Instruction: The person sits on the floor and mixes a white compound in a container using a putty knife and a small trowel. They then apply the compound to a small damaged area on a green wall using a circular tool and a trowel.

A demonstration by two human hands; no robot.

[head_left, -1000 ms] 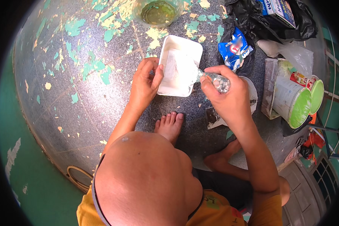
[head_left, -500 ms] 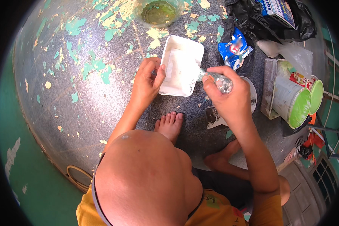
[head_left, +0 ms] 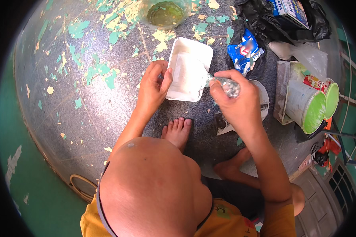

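My left hand is closed on the left edge of a white rectangular tray, fingertips curled at its side. My right hand is closed around the speckled, white-smeared handle of a tool, whose working end is inside the tray among white material at its right side; that end is hard to make out. A white-stained round container with a dark flat piece lies partly hidden beneath my right hand. My bare foot rests on the speckled floor below the tray.
A clear tub of liquid, black bags with a box, a blue packet, a plastic bag and green-stained buckets surround me. Paint flakes litter the floor. A green wall borders the left; my head fills the lower middle.
My right hand and the tool have shifted slightly right and back left, with small movements inside the tray. My left hand stays on the tray, which has barely moved.
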